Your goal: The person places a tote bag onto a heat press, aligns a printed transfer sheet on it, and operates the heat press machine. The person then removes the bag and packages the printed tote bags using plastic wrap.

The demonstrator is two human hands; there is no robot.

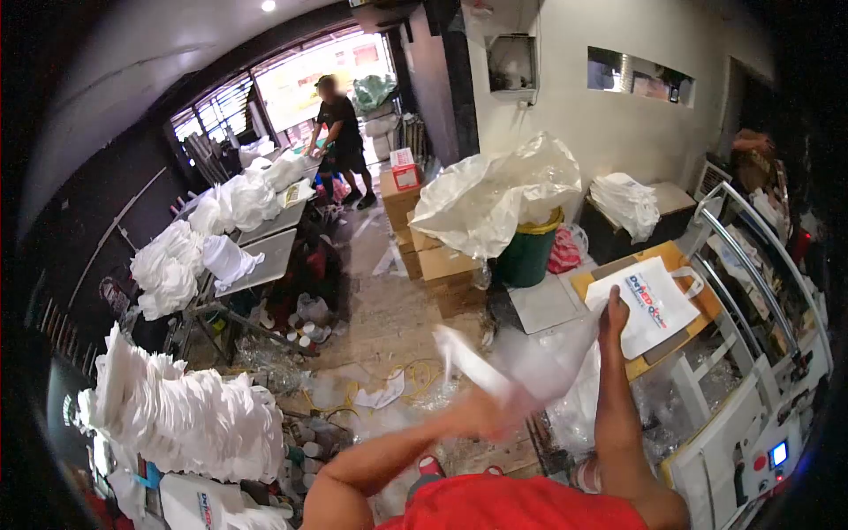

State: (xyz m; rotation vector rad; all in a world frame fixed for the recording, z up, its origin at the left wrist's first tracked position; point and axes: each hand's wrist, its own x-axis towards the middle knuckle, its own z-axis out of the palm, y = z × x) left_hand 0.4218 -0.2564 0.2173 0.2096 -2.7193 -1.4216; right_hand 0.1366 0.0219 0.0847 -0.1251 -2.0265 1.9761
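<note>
My left hand (pixel 488 413), smeared by motion, is closed on a thin whitish sheet (pixel 543 358), blurred and partly see-through, out in front of me. Its exact kind cannot be made out. To the right, my right hand (pixel 612 316) grips the near left edge of a white bag (pixel 658 309) with red and blue print, thumb on top. This bag lies flat on a yellow-brown board (pixel 698 287), its handle loop toward the right. Beside the board stands a heat press machine (pixel 768 459) with curved metal bars and a small lit display.
A dark green bin (pixel 528 256) with a large plastic liner stands ahead, near cardboard boxes (pixel 455 283). Stacked white bags (pixel 185 415) are at left, with more on tables (pixel 265 262) behind. Scraps litter the floor (pixel 362 309). A person (pixel 337 132) stands at the far table.
</note>
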